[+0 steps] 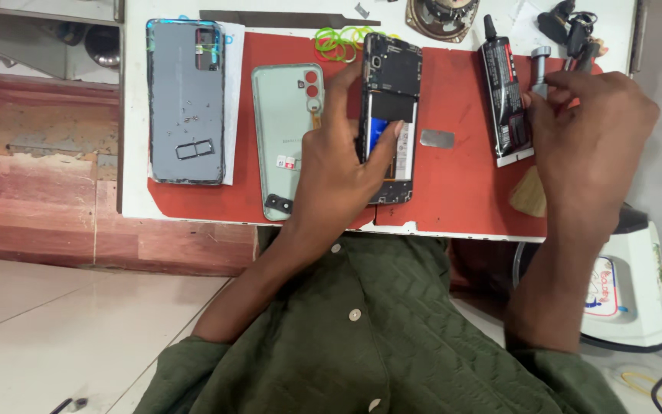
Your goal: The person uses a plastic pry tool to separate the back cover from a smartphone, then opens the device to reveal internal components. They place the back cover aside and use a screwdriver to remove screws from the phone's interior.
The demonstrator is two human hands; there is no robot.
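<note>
I see the opened phone (389,84) lying flat on the red mat, back cover off, long axis running away from me. Black inner frame exposed, camera cutout at the far end, a blue patch showing mid-body. Near end partly hidden. Off to the right, the black glue tube (504,96) lies flat on the mat's edge, nozzle pointing away, white strip at its near end.
</note>
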